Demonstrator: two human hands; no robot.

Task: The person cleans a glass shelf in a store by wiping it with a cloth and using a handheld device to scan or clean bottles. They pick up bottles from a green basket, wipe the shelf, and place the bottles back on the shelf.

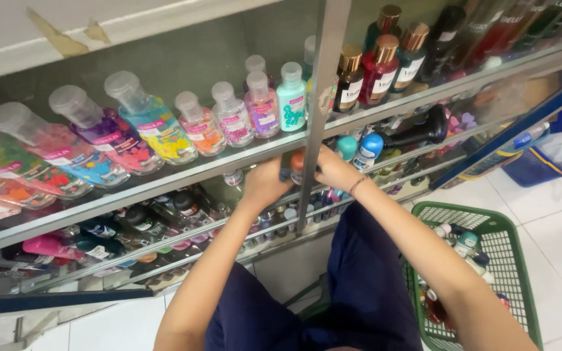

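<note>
Both my hands reach into the middle shelf of a glass display cabinet, partly behind its metal upright (320, 110). My left hand (263, 183) and my right hand (334, 170) together grip a small dark container with an orange top (294, 162). A thin bracelet circles my right wrist. Just right of my right hand stand roll-on bottles with blue and teal caps (367, 148).
The top glass shelf (183, 170) carries clear bottles with colourful floral labels (154, 127) and dark perfume bottles with gold caps (378, 68). Lower shelves hold many small bottles. A green plastic basket (508, 247) with several small bottles sits on the white tiled floor at right.
</note>
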